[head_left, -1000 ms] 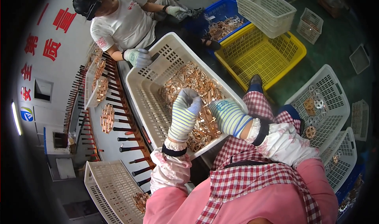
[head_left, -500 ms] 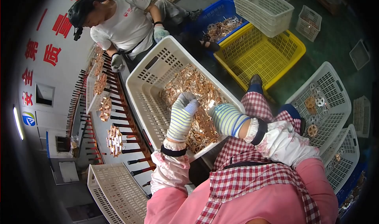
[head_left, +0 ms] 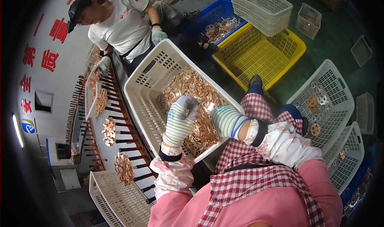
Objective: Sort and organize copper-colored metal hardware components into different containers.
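A white slotted basket (head_left: 141, 80) stands tilted in front of me, holding a heap of copper-coloured metal pieces (head_left: 192, 87). My left hand (head_left: 180, 121), in a striped knit glove, is above the heap with its fingers curled closed; what they hold, if anything, is hidden. My right hand (head_left: 229, 122), gloved alike, is beside it at the basket's right side. Its fingers are bent inward, and a bright glint shows at their tips. I cannot make out whether it comes from a held piece or the heap.
To the left runs a conveyor line with black-tipped rods (head_left: 134, 158) and clusters of copper pieces (head_left: 124, 169). A co-worker (head_left: 120, 25) sits beyond the basket. A yellow crate (head_left: 296, 53), a blue crate (head_left: 196, 24) and white baskets (head_left: 338, 91) stand to the right; another basket (head_left: 120, 199) is lower left.
The copper clusters on the conveyor have moved toward me. The co-worker's hand beside the line has shifted and is blurred. My left hand's fingers have curled further; my right hand has barely moved.
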Demonstrator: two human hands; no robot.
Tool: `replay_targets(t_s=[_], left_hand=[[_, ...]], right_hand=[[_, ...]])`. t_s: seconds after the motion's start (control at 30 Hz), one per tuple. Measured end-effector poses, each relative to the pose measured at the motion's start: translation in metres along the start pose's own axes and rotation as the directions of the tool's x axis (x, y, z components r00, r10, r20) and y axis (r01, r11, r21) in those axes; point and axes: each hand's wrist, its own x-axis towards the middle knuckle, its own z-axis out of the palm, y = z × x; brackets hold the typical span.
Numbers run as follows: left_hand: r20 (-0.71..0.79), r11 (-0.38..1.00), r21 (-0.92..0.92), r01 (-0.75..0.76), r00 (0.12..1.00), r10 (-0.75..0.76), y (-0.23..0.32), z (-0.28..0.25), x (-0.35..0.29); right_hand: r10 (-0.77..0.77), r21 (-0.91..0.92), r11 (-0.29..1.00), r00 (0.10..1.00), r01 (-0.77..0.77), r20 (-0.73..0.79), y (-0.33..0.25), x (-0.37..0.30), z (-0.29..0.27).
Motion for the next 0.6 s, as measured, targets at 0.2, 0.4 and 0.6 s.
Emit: replay_targets(t_s=[0.2, 0.4, 0.6], left_hand=[[-0.075, 0.72, -0.682, 0.127, 0.967, -0.242, 0.009, -0.011, 0.001], [-0.068, 0.946, 0.291, -0.142, 0.983, 0.169, -0.002, -0.008, -0.003], [0.161, 0.976, -0.028, -0.218, 0.962, 0.219, 0.01, -0.002, 0.004]], right_hand=[[0.039, 0.044, 0.998, 0.997, -0.042, 0.069, 0.015, -0.004, 0.002], [-0.023, 0.088, 0.996, 0.991, 0.011, 0.132, 0.016, 0.002, 0.006], [-0.309, -0.117, 0.925, 0.896, 0.361, 0.318, 0.017, 0.005, 0.002]])
